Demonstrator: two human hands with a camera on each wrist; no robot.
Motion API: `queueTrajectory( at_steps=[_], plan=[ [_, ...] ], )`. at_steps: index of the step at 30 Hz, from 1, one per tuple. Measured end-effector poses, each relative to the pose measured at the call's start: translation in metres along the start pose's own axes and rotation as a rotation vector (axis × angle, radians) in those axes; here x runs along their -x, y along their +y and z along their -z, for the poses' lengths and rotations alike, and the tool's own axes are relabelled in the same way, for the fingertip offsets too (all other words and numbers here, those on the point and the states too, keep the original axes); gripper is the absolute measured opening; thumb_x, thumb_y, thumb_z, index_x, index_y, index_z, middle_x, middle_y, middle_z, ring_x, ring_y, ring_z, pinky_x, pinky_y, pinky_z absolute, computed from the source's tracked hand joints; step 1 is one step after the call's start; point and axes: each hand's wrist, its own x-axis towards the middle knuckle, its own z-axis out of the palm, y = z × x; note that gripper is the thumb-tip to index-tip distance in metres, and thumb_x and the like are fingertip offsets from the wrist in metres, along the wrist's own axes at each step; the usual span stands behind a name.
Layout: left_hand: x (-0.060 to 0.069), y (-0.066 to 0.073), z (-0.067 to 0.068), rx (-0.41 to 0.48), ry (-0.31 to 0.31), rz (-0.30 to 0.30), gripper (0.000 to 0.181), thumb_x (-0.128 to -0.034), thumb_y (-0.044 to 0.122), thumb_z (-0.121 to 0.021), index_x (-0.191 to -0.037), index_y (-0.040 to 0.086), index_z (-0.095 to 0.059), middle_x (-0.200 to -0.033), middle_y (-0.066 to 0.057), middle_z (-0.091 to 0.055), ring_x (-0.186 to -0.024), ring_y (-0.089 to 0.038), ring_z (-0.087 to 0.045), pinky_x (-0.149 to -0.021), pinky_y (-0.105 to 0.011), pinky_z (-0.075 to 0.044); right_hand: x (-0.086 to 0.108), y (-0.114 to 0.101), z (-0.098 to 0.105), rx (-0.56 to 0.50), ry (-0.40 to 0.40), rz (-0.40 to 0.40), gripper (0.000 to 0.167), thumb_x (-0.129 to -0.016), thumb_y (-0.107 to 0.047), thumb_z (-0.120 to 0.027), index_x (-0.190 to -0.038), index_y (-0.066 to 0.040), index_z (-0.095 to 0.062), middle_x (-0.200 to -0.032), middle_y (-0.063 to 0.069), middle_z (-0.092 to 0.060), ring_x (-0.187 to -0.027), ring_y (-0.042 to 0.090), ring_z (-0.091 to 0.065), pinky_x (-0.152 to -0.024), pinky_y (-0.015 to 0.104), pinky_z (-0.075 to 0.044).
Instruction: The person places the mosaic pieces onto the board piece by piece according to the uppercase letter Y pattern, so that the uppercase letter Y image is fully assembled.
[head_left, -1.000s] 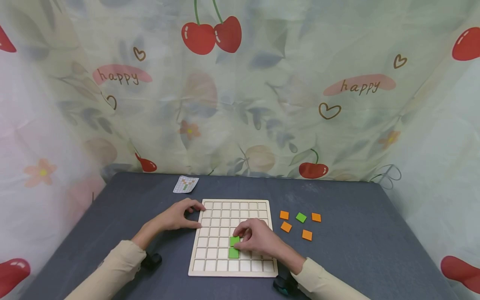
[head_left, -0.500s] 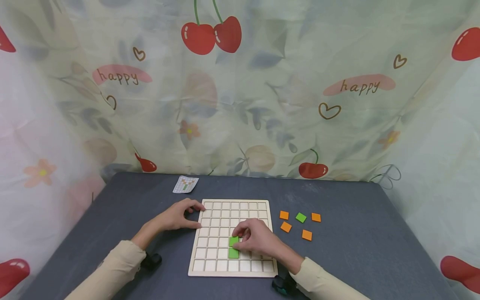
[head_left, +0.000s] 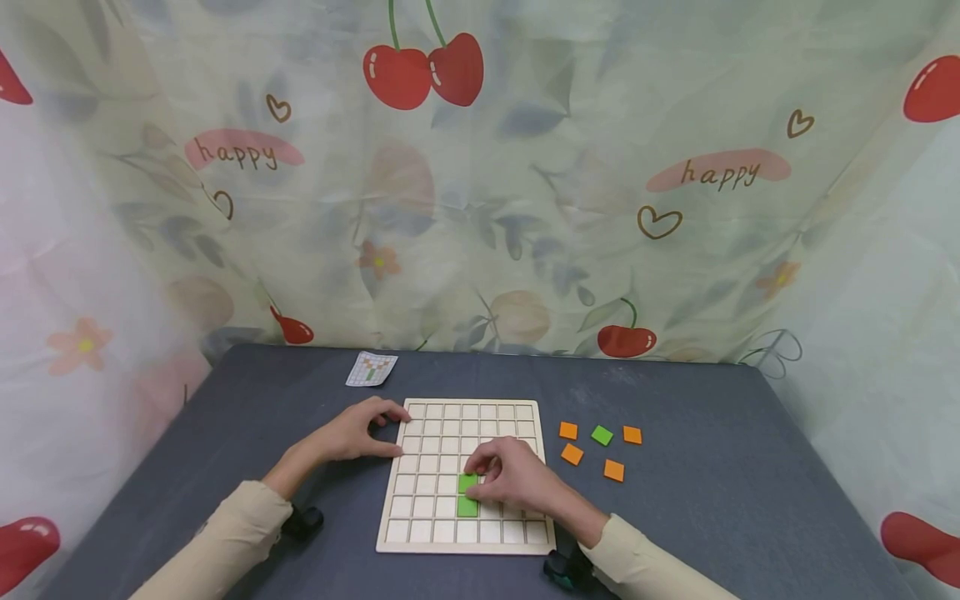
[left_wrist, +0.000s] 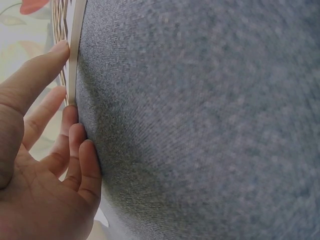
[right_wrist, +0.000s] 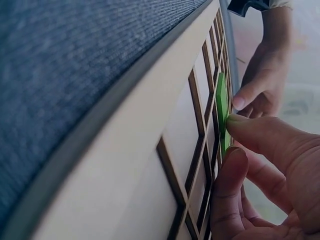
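A pale wooden grid board [head_left: 422, 507] lies on the dark cloth. Two green square tiles sit in one column of it, a lower tile [head_left: 467, 507] and an upper tile [head_left: 466, 483] just beyond. My right hand [head_left: 517, 477] pinches the upper tile between thumb and fingertips, and covers part of the board. Seen from the right wrist, the thumb [right_wrist: 255, 131] meets the green's edge. My left hand [head_left: 351, 432] rests at the board's left edge, its spread thumb and fingers touching it. The left wrist view shows the left thumb [left_wrist: 37, 75] on the rim.
Right of the board lie several loose orange tiles [head_left: 613, 471] and one loose green tile [head_left: 602, 435]. A small printed card [head_left: 372, 368] with a coloured grid pattern lies behind the board at left. Printed curtains [head_left: 517, 208] hang round the table [head_left: 697, 467].
The right hand and the upper green tile shift very slightly left early on, then stay still. The left hand stays where it was.
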Motion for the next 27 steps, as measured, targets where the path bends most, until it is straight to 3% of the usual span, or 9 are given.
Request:
queueTrajectory(
  at_steps=[10,17,27],
  plan=[
    [0.001,0.001,0.000,-0.004,0.001,0.000,0.047,-0.0883,0.027,-0.083,-0.127,0.007,-0.066,-0.122,-0.012,-0.058,-0.108,-0.033,-0.056,-0.094,-0.053,-0.045,0.004,0.000,0.004,-0.030,0.001,0.011,0.016,-0.084,-0.011,-0.085,-0.098,-0.007,-0.076,-0.089,0.003,-0.068,-0.074,0.016,-0.065,-0.068,0.028,-0.052],
    [0.000,0.000,-0.001,-0.014,-0.001,-0.001,0.047,-0.0883,0.029,-0.083,-0.127,0.008,-0.066,-0.123,-0.010,-0.058,-0.109,-0.032,-0.056,-0.094,-0.052,-0.045,0.014,0.005,0.024,-0.078,0.015,0.043,0.016,-0.087,-0.010,-0.082,-0.100,-0.003,-0.076,-0.087,0.003,-0.067,-0.070,0.019,-0.063,-0.065,0.027,-0.051],
    [0.000,-0.001,-0.002,-0.015,0.000,-0.001,0.046,-0.0885,0.028,-0.083,-0.127,0.008,-0.066,-0.122,-0.010,-0.058,-0.108,-0.032,-0.056,-0.094,-0.053,-0.045,0.036,0.021,0.051,-0.099,0.036,0.014,0.020,-0.088,-0.010,-0.081,-0.104,0.000,-0.074,-0.088,0.004,-0.066,-0.070,0.019,-0.061,-0.065,0.026,-0.050]
  ],
)
